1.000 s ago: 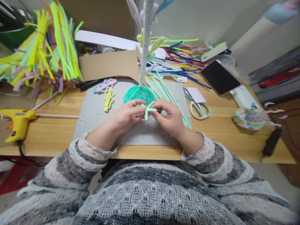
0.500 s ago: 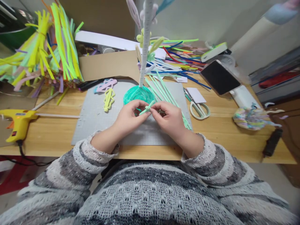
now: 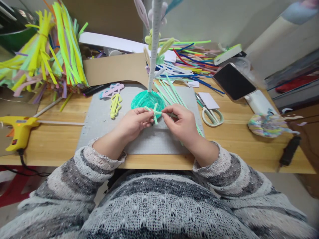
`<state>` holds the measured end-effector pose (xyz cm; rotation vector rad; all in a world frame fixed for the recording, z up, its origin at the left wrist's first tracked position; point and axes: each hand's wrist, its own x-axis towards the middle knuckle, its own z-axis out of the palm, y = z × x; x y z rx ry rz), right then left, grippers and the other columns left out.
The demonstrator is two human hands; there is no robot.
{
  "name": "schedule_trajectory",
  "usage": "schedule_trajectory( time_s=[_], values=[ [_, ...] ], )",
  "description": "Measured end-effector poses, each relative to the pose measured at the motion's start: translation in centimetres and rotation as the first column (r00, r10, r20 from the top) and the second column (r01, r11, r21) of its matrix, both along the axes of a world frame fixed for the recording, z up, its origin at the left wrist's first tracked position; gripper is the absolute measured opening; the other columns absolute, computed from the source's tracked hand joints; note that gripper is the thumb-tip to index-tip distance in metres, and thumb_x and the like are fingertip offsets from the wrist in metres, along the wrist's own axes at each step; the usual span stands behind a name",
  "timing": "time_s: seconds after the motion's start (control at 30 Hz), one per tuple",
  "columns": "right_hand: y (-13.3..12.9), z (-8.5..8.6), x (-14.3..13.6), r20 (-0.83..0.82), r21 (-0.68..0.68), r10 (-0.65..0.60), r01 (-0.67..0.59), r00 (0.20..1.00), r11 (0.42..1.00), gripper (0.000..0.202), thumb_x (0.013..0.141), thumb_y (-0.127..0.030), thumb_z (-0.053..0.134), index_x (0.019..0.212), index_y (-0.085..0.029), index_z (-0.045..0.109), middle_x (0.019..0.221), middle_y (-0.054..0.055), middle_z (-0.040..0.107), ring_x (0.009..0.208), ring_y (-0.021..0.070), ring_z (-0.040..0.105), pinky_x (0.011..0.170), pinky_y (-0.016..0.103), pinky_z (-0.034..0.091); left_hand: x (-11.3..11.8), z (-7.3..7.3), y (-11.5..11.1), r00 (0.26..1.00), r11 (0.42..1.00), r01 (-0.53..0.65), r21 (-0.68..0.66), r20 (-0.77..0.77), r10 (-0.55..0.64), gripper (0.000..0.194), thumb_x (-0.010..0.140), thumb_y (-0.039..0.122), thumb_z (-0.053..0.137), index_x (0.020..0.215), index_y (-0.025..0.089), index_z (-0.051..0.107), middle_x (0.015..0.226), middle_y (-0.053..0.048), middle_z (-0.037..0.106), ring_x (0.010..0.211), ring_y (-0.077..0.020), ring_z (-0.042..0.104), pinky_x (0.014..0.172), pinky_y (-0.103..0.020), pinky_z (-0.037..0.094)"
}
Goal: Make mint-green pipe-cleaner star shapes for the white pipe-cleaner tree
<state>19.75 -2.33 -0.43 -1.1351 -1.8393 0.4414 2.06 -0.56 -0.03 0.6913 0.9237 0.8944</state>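
Light green pipe cleaners (image 3: 156, 113), crossed into a small star-like shape, are held between my two hands. My left hand (image 3: 136, 122) pinches one arm of the shape from the left. On the right, my right hand (image 3: 179, 122) pinches another part between thumb and forefinger. Just behind them is a round teal base (image 3: 143, 99) with a white wrapped stem (image 3: 154, 49) rising from it. Mint green pipe cleaners (image 3: 174, 94) lie beside the base and run partly under my right hand. A yellow bent piece (image 3: 115, 106) and a pink one (image 3: 115, 90) rest on the grey mat (image 3: 99, 132).
Scissors (image 3: 211, 116) and a phone (image 3: 234, 81) lie to the right, with a pastel fluffy ring (image 3: 264, 126) beyond. At the left are a yellow glue gun (image 3: 21, 131) and bundled pipe cleaners (image 3: 45, 49). Cardboard (image 3: 114, 69) lies behind the mat.
My left hand has shifted left and down, away from the crossing. The green piece has turned, and its crossed arms now show spread out between my fingers.
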Motion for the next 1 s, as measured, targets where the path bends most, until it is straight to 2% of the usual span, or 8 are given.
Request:
schedule_trajectory(
  time_s=[0.27, 0.5, 0.6, 0.7, 0.83, 0.9, 1.0],
  values=[
    [-0.6, 0.1, -0.2, 0.059, 0.081, 0.040, -0.045, 0.997, 0.996, 0.006, 0.087, -0.018, 0.058, 0.084, -0.021, 0.063, 0.077, 0.001, 0.065, 0.072, 0.0138, 0.059, 0.067, 0.028, 0.045, 0.1, 0.0, -0.1, 0.999, 1.000, -0.001, -0.003, 0.038, 0.001, 0.010, 0.065, 0.013, 0.078, 0.067, 0.009, 0.069, 0.062, -0.002, 0.065, 0.060, -0.0081, 0.061, 0.061, -0.018, 0.051],
    [-0.7, -0.3, -0.5, -0.135, -0.082, -0.016, 0.005, 0.991, 0.997, 0.005, 0.084, -0.023, 0.063, 0.081, -0.020, 0.063, 0.075, -0.001, 0.065, 0.066, 0.0116, 0.058, 0.062, 0.026, 0.044, 0.2, 0.4, -0.2, 0.990, 0.999, -0.014, -0.050, 0.136, 0.021, 0.006, 0.071, 0.007, 0.072, 0.068, 0.008, 0.066, 0.060, -0.002, 0.064, 0.059, -0.0077, 0.062, 0.060, -0.016, 0.053],
    [-0.3, -0.6, -0.6, -0.285, -0.217, 0.003, -0.068, 0.958, 0.974, 0.008, 0.083, -0.026, 0.064, 0.081, -0.019, 0.062, 0.075, -0.001, 0.064, 0.068, 0.0117, 0.058, 0.064, 0.026, 0.046, 0.2, 0.6, -0.2, 0.984, 0.994, -0.016, -0.112, 0.175, 0.036, 0.005, 0.075, 0.004, 0.066, 0.071, 0.007, 0.066, 0.062, -0.002, 0.064, 0.058, -0.0073, 0.062, 0.059, -0.016, 0.053],
    [0.1, -1.0, -0.8, -0.444, -0.319, 0.053, -0.213, 0.894, 0.923, 0.015, 0.081, -0.032, 0.066, 0.082, -0.020, 0.058, 0.075, -0.002, 0.061, 0.068, 0.0114, 0.057, 0.064, 0.026, 0.047, 0.1, 0.6, -0.2, 0.978, 0.986, 0.012, -0.167, 0.209, 0.024, 0.007, 0.076, 0.003, 0.063, 0.071, 0.007, 0.066, 0.064, -0.002, 0.065, 0.057, -0.0067, 0.062, 0.058, -0.016, 0.054],
    [0.4, -1.1, -1.0, -0.557, -0.329, 0.117, -0.347, 0.822, 0.878, 0.027, 0.077, -0.043, 0.070, 0.087, -0.021, 0.057, 0.075, -0.002, 0.060, 0.071, 0.0123, 0.058, 0.068, 0.027, 0.048, -0.1, 0.5, -0.2, 0.974, 0.993, 0.053, -0.102, 0.223, -0.029, 0.005, 0.072, 0.006, 0.070, 0.072, 0.008, 0.066, 0.062, -0.001, 0.063, 0.057, -0.0072, 0.061, 0.058, -0.017, 0.053],
    [0.4, -1.1, -1.1, -0.549, -0.347, 0.107, -0.343, 0.829, 0.873, 0.030, 0.075, -0.046, 0.071, 0.085, -0.021, 0.058, 0.073, -0.002, 0.060, 0.069, 0.0127, 0.057, 0.066, 0.028, 0.048, -0.1, 0.4, -0.2, 0.976, 0.994, 0.080, -0.073, 0.211, -0.063, 0.010, 0.069, 0.009, 0.075, 0.073, 0.009, 0.066, 0.061, 0.000, 0.063, 0.058, -0.0072, 0.061, 0.059, -0.017, 0.052],
    [0.4, -0.9, -1.0, -0.518, -0.334, 0.084, -0.291, 0.851, 0.897, 0.030, 0.074, -0.048, 0.072, 0.078, -0.021, 0.059, 0.069, -0.002, 0.058, 0.065, 0.0123, 0.054, 0.062, 0.027, 0.046, 0.0, 0.2, -0.2, 0.981, 0.994, 0.094, -0.050, 0.174, -0.084, 0.016, 0.065, 0.013, 0.080, 0.074, 0.009, 0.066, 0.064, 0.000, 0.064, 0.061, -0.0073, 0.061, 0.063, -0.018, 0.052]
  ],
)
